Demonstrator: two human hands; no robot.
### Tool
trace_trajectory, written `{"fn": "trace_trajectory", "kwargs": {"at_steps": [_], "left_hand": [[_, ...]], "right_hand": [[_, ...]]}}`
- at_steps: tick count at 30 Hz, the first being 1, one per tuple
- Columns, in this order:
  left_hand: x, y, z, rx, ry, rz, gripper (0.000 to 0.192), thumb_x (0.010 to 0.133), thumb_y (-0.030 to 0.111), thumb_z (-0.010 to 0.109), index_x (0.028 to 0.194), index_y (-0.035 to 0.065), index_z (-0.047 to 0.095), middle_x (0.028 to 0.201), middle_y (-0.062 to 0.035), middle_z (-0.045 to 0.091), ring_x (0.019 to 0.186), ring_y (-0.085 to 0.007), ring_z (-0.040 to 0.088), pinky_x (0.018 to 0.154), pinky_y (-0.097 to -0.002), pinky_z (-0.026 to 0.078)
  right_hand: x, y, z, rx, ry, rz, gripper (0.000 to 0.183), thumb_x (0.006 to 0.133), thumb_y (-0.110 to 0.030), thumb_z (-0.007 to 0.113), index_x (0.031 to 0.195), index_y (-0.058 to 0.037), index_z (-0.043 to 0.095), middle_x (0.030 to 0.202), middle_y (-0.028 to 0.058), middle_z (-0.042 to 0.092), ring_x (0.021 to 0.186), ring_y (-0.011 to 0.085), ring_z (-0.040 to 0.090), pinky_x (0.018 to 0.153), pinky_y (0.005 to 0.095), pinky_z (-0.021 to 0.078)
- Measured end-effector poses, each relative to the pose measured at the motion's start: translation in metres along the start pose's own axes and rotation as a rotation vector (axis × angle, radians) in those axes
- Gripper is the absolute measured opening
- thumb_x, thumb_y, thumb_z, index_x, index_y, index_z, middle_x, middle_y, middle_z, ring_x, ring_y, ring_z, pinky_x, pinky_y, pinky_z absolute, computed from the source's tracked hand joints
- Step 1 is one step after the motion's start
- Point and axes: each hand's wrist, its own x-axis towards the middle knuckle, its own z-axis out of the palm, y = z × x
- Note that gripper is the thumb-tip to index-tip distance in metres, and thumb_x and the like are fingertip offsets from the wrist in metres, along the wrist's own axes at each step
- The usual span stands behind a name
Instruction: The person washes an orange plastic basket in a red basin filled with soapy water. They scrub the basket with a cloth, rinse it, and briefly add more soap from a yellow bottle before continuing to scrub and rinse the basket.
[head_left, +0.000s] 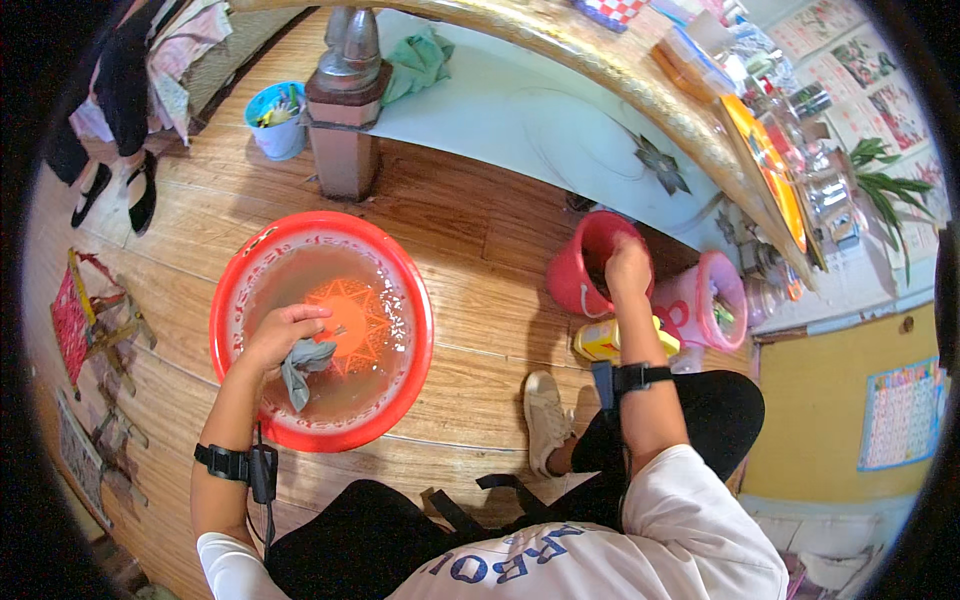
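A grey wet cloth (304, 367) hangs bunched from my left hand (289, 334), above the water in a wide red basin (421, 330). The water looks cloudy, and an orange pattern on the basin's bottom shows through it. At the right, my right hand (630, 270) grips the rim of a red plastic bucket (566, 274). Both hand and bucket are a little blurred, and the fingertips are hidden. The bucket leans, its pale handle hanging down the near side. Below my right wrist lies a yellow bottle (598, 341), partly covered by my forearm.
A pink bin (697, 296) stands right of the bucket. A table (652, 97) with a curved edge crosses the back, loaded with boxes and bottles. Near its leg (341, 157) sits a small blue-white pail (277, 135). A person's feet (139, 195) and a folding stool (97, 322) are at left.
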Motion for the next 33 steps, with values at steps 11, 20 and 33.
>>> {"fn": "trace_trajectory", "kwargs": {"at_steps": [11, 20, 33], "left_hand": [[0.012, -0.012, -0.004, -0.086, -0.012, -0.010, 0.027, 0.086, 0.005, 0.058, 0.112, -0.0020, 0.056, 0.093, -0.0122, 0.064, 0.075, -0.0176, 0.065, 0.062, -0.0307, 0.056], [0.004, -0.022, -0.013, -0.168, -0.024, 0.006, 0.036, 0.091, 0.031, 0.054, 0.111, 0.0009, 0.056, 0.095, -0.0134, 0.064, 0.083, -0.0208, 0.065, 0.069, -0.0341, 0.056], [0.002, -0.023, -0.021, -0.359, -0.117, -0.024, 0.047, 0.091, 0.037, 0.056, 0.114, -0.0029, 0.051, 0.104, -0.0170, 0.061, 0.095, -0.0235, 0.063, 0.075, -0.0405, 0.056]], "right_hand": [[0.015, 0.046, 0.005, -0.317, -0.358, 0.301, 0.030, 0.074, -0.030, 0.065, 0.097, -0.0108, 0.070, 0.092, 0.0166, 0.067, 0.088, 0.0315, 0.065, 0.076, 0.0412, 0.0515], [0.045, 0.101, 0.043, 0.662, -0.639, 0.318, 0.028, 0.076, -0.014, 0.069, 0.098, 0.0012, 0.063, 0.078, 0.0123, 0.066, 0.060, 0.0207, 0.064, 0.050, 0.0312, 0.0501], [0.073, -0.054, -0.137, 0.179, -1.068, -0.291, 0.031, 0.088, -0.015, 0.059, 0.114, 0.0012, 0.057, 0.087, 0.0076, 0.065, 0.074, 0.0144, 0.062, 0.063, 0.0281, 0.0503]]}}
